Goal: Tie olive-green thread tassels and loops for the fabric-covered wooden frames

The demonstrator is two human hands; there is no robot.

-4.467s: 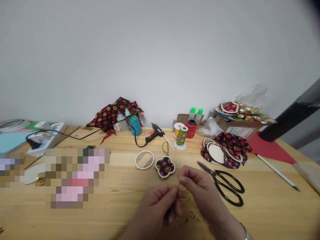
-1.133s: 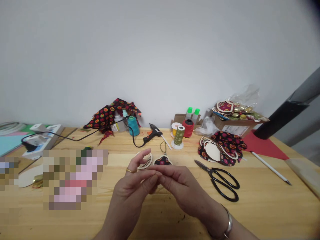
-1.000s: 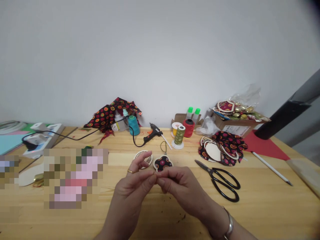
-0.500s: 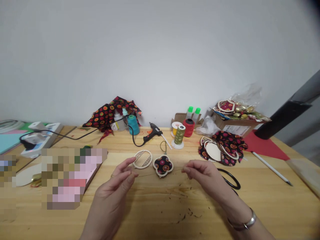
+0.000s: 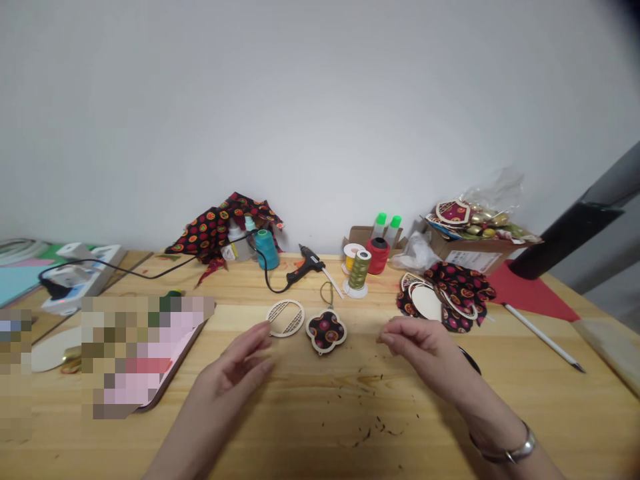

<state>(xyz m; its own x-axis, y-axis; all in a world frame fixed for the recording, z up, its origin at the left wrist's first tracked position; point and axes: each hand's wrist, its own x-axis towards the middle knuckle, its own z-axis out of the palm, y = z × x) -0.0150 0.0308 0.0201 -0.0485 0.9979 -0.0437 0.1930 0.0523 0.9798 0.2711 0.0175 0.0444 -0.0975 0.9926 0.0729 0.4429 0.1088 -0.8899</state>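
My left hand (image 5: 240, 370) hovers over the table just below a round wooden lattice piece (image 5: 286, 319), its thumb and fingers apart. My right hand (image 5: 417, 347) is closed in a pinch, to the right of a quatrefoil pendant (image 5: 327, 332). That pendant has a pale wooden frame around dark patterned fabric and a cord loop at its top. A thin thread was in the pinch half a second ago; it is too fine to make out now. Neither hand touches the pendant.
Behind the pendant lie a glue gun (image 5: 305, 263) and an olive thread spool (image 5: 359, 272). Fabric pieces with wooden frames (image 5: 425, 300) and a white pencil (image 5: 543, 337) are on the right. A blurred-out phone-like object (image 5: 165, 377) lies left. Dark scraps (image 5: 367, 437) dot the wood.
My left thumb and fingers have parted, and the thread stretched between my hands no longer shows. My right hand has shifted slightly right, still pinched. The pendant has stayed put.
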